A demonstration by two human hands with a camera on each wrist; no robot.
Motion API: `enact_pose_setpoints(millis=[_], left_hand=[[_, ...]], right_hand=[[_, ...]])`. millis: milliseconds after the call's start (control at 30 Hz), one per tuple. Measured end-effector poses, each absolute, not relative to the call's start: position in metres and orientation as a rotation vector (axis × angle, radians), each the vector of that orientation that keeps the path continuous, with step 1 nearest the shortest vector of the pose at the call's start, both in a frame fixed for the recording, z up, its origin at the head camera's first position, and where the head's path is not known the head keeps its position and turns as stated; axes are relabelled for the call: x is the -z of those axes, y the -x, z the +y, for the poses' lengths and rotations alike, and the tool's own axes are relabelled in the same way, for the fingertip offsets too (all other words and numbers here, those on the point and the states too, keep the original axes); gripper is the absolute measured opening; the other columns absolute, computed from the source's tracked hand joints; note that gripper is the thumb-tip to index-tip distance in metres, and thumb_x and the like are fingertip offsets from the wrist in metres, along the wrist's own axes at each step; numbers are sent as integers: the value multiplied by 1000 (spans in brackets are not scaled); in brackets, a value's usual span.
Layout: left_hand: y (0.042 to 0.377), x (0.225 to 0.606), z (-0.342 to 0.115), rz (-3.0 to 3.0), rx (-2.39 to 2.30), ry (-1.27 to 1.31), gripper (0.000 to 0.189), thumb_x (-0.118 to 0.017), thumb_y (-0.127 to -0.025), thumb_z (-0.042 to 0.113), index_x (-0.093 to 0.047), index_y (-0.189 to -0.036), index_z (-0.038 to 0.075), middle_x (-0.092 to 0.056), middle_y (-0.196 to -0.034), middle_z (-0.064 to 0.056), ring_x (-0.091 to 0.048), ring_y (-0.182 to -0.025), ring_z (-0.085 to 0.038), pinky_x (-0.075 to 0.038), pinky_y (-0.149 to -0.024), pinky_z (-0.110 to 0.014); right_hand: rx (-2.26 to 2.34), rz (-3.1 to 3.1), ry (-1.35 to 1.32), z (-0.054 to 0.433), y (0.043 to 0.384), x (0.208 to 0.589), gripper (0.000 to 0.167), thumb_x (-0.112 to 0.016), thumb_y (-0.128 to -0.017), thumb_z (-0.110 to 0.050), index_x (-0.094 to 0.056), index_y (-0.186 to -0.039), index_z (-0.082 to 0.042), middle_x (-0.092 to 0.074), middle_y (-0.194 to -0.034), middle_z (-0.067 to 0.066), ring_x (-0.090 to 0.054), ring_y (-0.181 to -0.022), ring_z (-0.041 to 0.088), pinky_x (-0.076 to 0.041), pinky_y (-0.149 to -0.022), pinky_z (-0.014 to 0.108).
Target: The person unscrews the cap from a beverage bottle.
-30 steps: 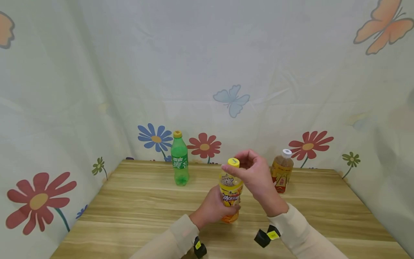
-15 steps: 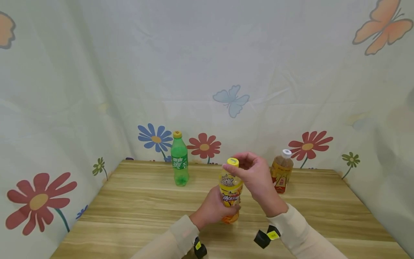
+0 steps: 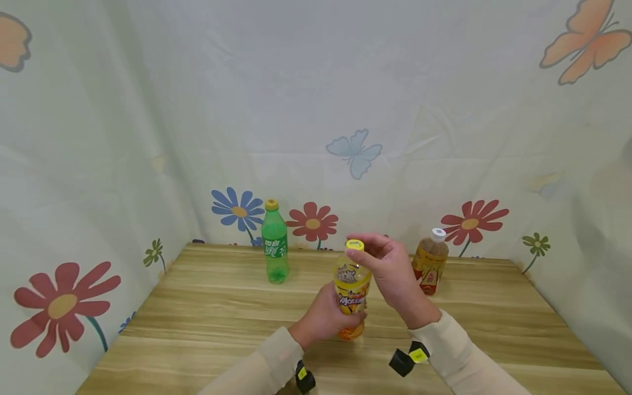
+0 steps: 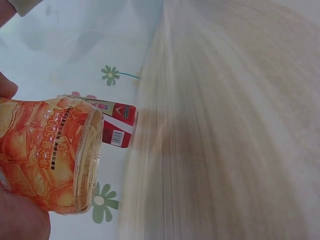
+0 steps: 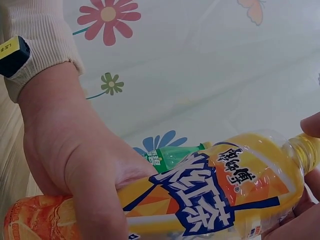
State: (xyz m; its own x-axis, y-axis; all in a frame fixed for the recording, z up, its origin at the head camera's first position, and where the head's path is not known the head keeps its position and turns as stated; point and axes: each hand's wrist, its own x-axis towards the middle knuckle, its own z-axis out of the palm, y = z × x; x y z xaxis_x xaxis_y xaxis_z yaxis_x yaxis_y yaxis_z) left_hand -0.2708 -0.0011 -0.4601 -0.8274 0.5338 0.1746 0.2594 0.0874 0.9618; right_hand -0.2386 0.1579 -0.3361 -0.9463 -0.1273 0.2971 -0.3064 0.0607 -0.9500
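Observation:
My left hand (image 3: 326, 315) grips the lower half of a clear plastic iced tea bottle (image 3: 353, 288) with a yellow and orange label, thumb across its front. The bottle stands nearly upright, and in the left wrist view its base (image 4: 89, 162) hangs apart from the tabletop. At its top, my right hand (image 3: 395, 269) holds the yellow bottle cap (image 3: 355, 245) between thumb and fingers. The cap sits on the neck. In the right wrist view the thumb (image 5: 312, 125) lies against the cap, while the other fingers are partly cut off by the frame.
A green soda bottle (image 3: 275, 247) with a yellow cap stands at the back left of the wooden table (image 3: 212, 307). Behind my right hand is a brown drink bottle (image 3: 431, 260) with a white cap. A flower-printed curtain (image 3: 276, 109) surrounds the table.
The right thumb and fingers have shifted slightly round the cap, the thumb moving a little to the right. The left hand and the iced tea bottle have stayed almost still.

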Motion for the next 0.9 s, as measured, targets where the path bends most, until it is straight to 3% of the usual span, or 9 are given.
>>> enact_pose_setpoints(millis=[367,600,900], left_hand=[[273,462,-1,2157,-1821,-795,55,-81,-88,19,-52,-134,30,-68,-121,5,-67,-108,-12,-55,-103,-37],[276,466,-1,2164,-1820,-813,55,-82,-88,21,-52,-132,35,-68,-121,9,-67,-109,-10,-55,-102,-32],[276,465,0,2182,-1828,-878,55,-80,-89,19,-52,-135,28,-68,-123,0,-68,-107,-10,-55,-99,-29]], right_hand=[[-2051,-2173,-519,158,240,337,37,-69,-99,-17,-65,-130,2,-66,-125,6,-62,-107,16,-55,-93,22],[-1955,-2244,-525,159,242,336,43,-71,-96,-15,-60,-136,-4,-63,-135,12,-62,-117,15,-52,-99,21],[-1845,-2303,-337,153,242,332,46,-87,-84,-25,-59,-115,-7,-61,-112,6,-61,-102,24,-55,-88,26]])
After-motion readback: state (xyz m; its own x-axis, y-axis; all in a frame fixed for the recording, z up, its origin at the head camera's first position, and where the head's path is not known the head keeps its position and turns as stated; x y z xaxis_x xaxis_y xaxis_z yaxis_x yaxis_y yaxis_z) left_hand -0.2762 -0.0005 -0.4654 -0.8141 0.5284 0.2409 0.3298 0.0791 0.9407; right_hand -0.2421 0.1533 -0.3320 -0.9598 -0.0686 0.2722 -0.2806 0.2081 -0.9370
